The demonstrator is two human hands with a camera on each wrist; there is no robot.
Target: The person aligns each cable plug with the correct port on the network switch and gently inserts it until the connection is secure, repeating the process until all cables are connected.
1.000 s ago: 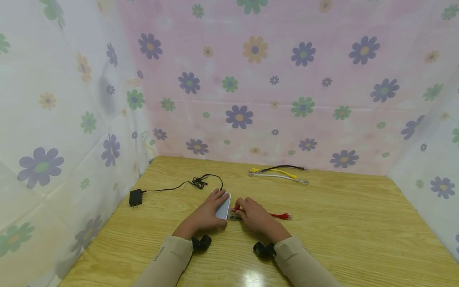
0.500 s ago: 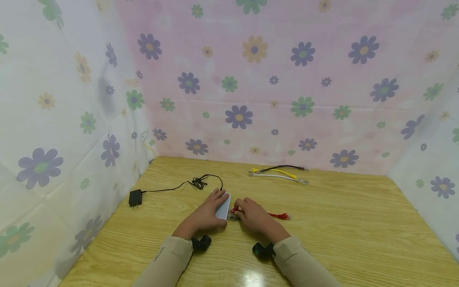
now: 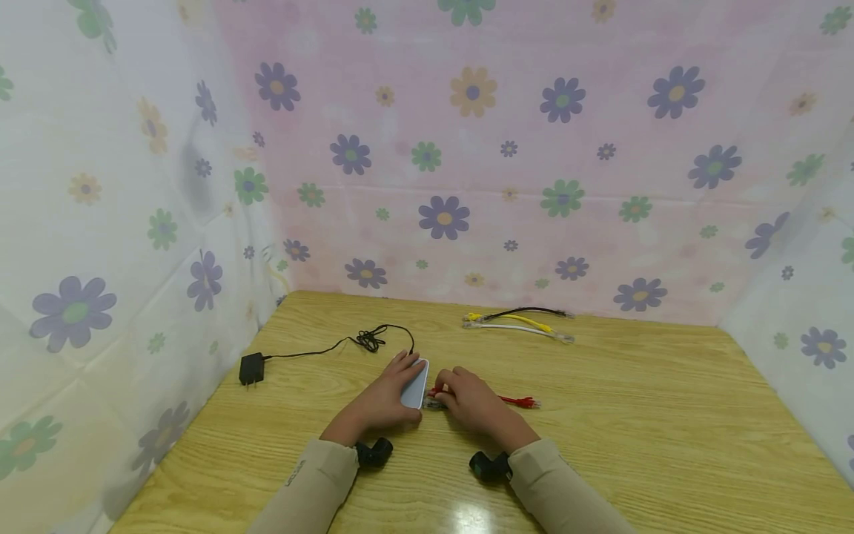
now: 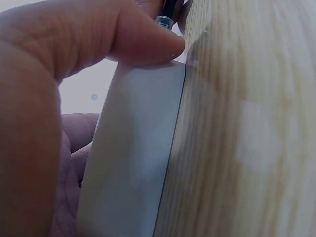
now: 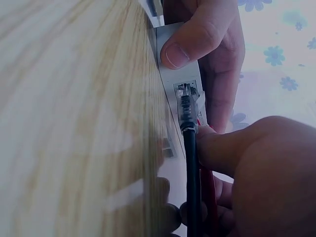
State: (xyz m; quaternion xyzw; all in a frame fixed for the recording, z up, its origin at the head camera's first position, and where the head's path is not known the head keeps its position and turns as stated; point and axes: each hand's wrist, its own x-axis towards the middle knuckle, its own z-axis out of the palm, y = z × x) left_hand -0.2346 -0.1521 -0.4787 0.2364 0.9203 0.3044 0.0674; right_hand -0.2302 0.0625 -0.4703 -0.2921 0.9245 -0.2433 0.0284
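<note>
In the head view a flat white box point(image 3: 415, 386) with sockets lies on the table. My left hand point(image 3: 383, 397) grips it, thumb at the near end and fingers across the top and far end. A clear plug on a black network cable point(image 5: 192, 173) sits at a socket in its side, seen in the right wrist view. Just beside that, my right hand point(image 3: 476, 402) pinches the plug end of a red network cable point(image 3: 523, 403) at the box's socket side. The thumb point(image 5: 212, 148) hides most of the red plug; I cannot tell how far in it is.
A black power adapter point(image 3: 251, 368) lies at the left, its thin cord point(image 3: 369, 341) bundled midway and running to the box's far end. Toward the back lie a black cable point(image 3: 530, 309), a yellow cable point(image 3: 523, 320) and a white cable point(image 3: 517, 328). Flowered cloth point(image 3: 443, 148) walls the table's back and sides.
The red cable's free end has shifted very slightly left, toward the box. My left hand keeps its grip on the box, and my right hand has barely moved.
</note>
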